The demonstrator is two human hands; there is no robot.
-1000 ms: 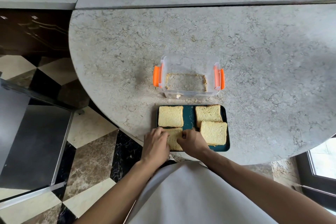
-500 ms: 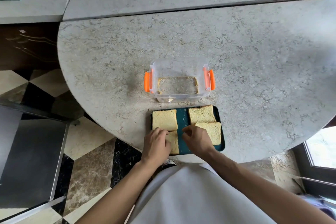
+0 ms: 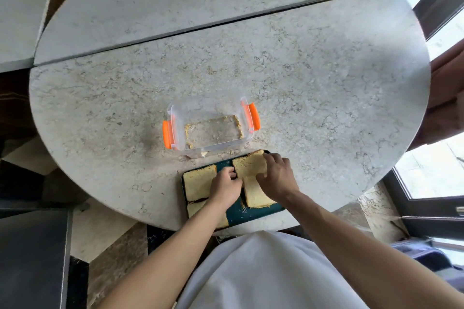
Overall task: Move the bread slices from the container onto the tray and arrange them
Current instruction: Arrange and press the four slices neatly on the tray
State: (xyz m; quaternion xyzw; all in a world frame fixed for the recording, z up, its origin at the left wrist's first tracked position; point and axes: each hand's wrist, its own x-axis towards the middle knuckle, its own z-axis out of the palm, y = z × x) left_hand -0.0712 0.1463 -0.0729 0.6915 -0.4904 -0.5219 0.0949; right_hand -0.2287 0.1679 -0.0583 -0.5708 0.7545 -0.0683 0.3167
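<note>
Both hands, left (image 3: 224, 184) & right (image 3: 276, 175), pinch far-right slice (image 3: 249, 165) w/ closed grip; nudge gently, square w/ tray (image 3: 251, 216) edge, no overlap on near slice (image 3: 254, 194).

The person wore a plain white top (image 3: 263, 273) — loose, unmarked, with no print or seam showing. Both forearms were bare to the edge of view, and the left hand (image 3: 224, 187) and right hand (image 3: 277, 175) were bare too — no rings, watch or gloves.

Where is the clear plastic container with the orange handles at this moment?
In the head view the clear container stands on the round stone table, just beyond the far edge of the dark green tray, left of centre; no whole slice is in it.
</note>
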